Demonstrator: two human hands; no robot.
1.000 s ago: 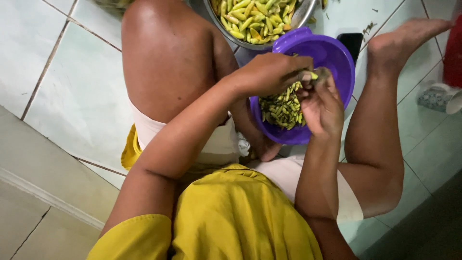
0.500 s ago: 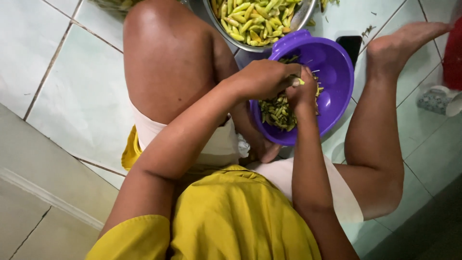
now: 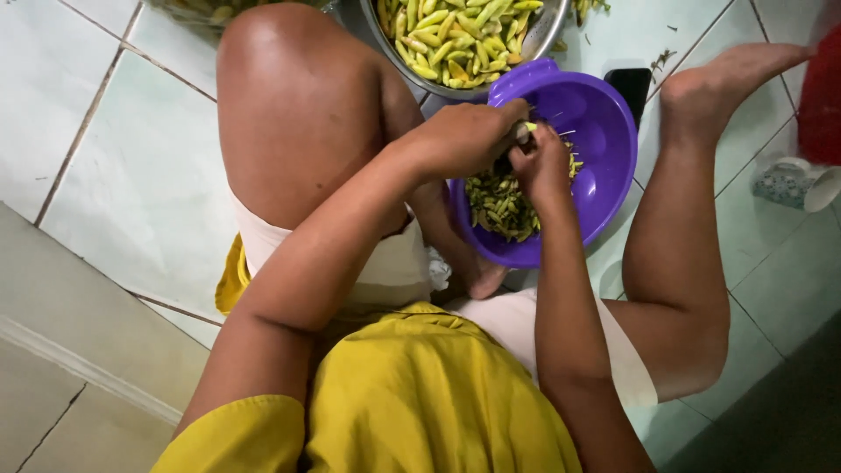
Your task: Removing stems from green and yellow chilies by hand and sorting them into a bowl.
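Because you held both closed hands over the round purple plastic bowl (image 3: 604,166), your left hand (image 3: 464,136) and right hand (image 3: 543,166) gripping one small green pod (image 3: 528,129), the cut pieces (image 3: 499,206) dropped inside it.

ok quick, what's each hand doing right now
Left hand: closed around a small pale green pod over the purple bowl.
Right hand: fingers curled at the same pod; whether it grips cannot be told.

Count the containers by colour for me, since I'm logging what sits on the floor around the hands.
Purple round plastic bowl with cut green pieces: 1
Silver round metal bowl with whole green pods: 1
Red plastic container at right edge: 1
Total: 3
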